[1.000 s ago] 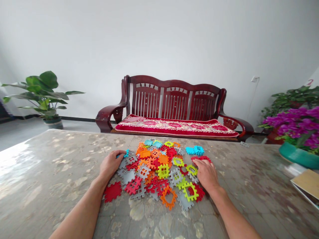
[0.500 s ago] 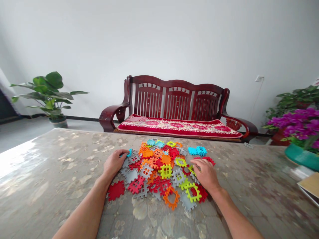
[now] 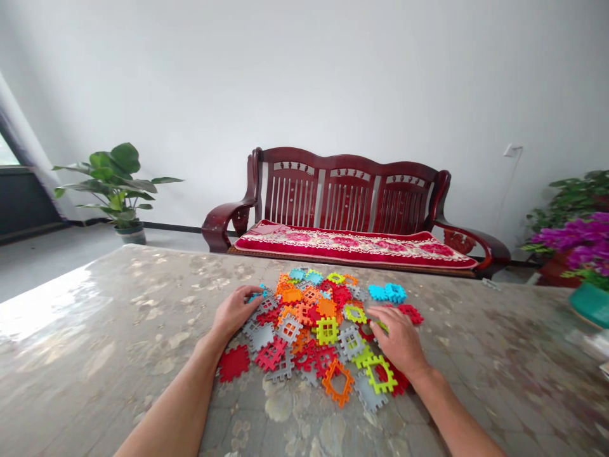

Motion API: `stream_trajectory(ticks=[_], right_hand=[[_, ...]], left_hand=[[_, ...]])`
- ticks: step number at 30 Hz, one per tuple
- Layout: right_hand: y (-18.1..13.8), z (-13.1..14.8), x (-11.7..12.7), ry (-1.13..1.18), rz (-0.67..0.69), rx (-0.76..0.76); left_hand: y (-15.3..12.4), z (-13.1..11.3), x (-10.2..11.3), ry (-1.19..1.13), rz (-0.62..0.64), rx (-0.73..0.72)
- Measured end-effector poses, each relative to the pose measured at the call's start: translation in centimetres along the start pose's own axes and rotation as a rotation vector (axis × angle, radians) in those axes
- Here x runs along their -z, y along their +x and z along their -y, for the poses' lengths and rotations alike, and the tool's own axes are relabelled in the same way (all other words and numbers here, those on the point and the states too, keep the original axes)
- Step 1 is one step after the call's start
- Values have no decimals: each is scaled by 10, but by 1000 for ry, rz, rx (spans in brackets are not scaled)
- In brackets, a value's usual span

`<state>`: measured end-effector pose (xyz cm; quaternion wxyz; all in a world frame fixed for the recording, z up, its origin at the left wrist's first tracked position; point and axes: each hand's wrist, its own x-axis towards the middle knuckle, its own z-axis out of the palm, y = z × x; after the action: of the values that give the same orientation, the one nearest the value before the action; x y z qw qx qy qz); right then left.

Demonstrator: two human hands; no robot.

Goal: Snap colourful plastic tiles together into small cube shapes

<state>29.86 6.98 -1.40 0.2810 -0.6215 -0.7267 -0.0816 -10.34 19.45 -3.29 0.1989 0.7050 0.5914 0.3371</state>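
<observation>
Interlocking plastic tiles with toothed edges lie in a loose heap on the table, in red, orange, grey, lime green and blue. At the heap's left edge rests my left hand, its fingers stretched out beside a small blue tile; whether they touch it I cannot tell. On the right side, my right hand lies over some tiles with its fingers extended, partly covering green and red ones. Between the hands are a lime green window tile and an orange tile. Nearer me sits an orange frame tile.
The patterned table has a shiny surface. Behind it stands a dark red wooden bench with a red floral cover. A potted plant is at left. Purple flowers in a teal pot stand at right.
The view has turned slightly left, so everything appears shifted to the right. Both hands stay at the heap's two sides; the right hand's fingers look a little flatter.
</observation>
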Motion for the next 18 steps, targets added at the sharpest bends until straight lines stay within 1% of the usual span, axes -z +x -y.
stream_trajectory(ticks=[4,7,14,18], right_hand=[[0,2,-1,16,-4,12],[0,5,-1,20,-18,30],[-2,10,-2,20,-19,54],[-3,4,-6,33,-24,62]], left_hand=[[-1,-3,-1,-31,-6,-43],[-2,-3,-2,-101,-22,-51],[-3,-7,0,-280,-91,5],[-5,-14,2,-373,-82,64]])
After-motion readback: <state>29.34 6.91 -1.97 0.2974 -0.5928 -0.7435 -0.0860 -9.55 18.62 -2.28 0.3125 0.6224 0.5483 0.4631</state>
